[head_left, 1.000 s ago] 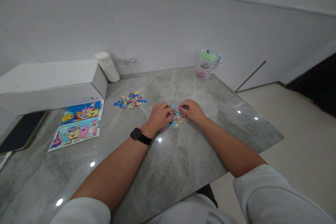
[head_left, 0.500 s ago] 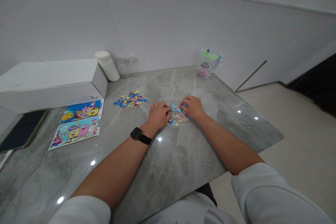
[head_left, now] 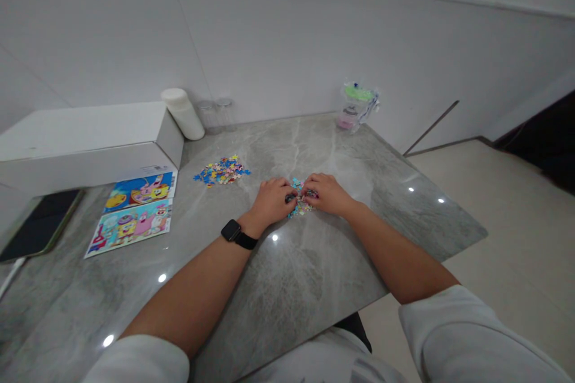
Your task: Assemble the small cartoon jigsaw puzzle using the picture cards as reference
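Observation:
A small heap of pastel jigsaw puzzle pieces [head_left: 300, 207] lies on the grey marbled table, partly covered by my hands. From the left, my left hand [head_left: 275, 199] curls its thumb and fingers onto the pieces at the heap's edge. Opposite it, my right hand [head_left: 327, 192] has its fingers bent down over the heap, with pieces showing under the fingertips. Both hands are closed; exactly which pieces they pinch is hidden. A second heap of puzzle pieces [head_left: 223, 171], bluer and more yellow, sits farther back on the left, apart from both hands.
Two cartoon picture sheets [head_left: 130, 224] lie at left beside a phone [head_left: 40, 221]. Behind them is a long white box [head_left: 90, 131], with a white bottle [head_left: 183, 114] and two clear glasses [head_left: 216, 115]. A plastic bag [head_left: 357, 109] stands at the back; the table edge runs along the right.
My right hand has moved left over the heap, closer to my left hand. My left hand has shifted slightly right, and its fingers are bent more. The heap is now more covered.

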A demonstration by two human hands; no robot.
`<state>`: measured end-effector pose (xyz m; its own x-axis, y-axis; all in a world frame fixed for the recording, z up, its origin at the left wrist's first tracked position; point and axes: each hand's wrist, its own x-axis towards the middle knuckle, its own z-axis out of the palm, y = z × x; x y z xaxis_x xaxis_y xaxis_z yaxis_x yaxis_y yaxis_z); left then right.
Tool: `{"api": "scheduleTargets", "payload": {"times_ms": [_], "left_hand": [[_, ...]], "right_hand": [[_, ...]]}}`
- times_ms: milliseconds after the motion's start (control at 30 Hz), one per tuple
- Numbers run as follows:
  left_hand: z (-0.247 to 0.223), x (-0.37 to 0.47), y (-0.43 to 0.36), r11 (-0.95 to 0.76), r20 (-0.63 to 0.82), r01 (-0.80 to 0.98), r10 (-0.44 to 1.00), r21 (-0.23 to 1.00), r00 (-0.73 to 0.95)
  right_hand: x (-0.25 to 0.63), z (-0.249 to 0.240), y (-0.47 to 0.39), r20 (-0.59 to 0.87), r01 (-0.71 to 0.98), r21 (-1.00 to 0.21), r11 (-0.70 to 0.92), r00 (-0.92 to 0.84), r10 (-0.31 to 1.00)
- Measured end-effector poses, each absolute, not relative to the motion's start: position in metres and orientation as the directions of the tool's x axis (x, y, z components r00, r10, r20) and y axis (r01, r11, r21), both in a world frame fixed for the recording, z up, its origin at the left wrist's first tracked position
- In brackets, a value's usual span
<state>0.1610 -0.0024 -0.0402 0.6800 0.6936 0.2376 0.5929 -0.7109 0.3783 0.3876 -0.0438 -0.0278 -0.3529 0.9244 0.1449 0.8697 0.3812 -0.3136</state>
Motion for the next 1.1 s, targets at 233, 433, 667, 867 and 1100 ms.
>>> {"api": "scheduleTargets", "payload": {"times_ms": [233,433,667,867,1100], "left_hand": [[-0.040,0.163,-0.004,-0.711,0.221,0.609,0.695,0.351,0.684],[-0.036,0.169,-0.010,-0.688,0.213,0.647,0.722,0.329,0.659],[-0.040,0.173,-0.005,-0.651,0.198,0.616,0.741,0.443,0.641],[-0.040,0.171,-0.001,-0.628,0.186,0.587,0.747,0.510,0.638],[-0.046,0.169,0.006,-0.562,0.185,0.502,0.766,0.658,0.616]], "right_hand": [[0.403,-0.014,-0.044,0.168,0.724,-0.620,0.303,-0.255,0.952],[0.432,-0.002,-0.042,0.232,0.860,-0.476,0.181,-0.076,0.970],[0.454,-0.018,-0.037,0.091,0.983,-0.180,-0.032,0.049,0.995],[0.438,-0.013,-0.045,0.061,0.951,-0.272,0.148,-0.136,0.989],[0.416,-0.009,-0.052,-0.030,0.800,-0.453,0.393,-0.455,0.890]]}}
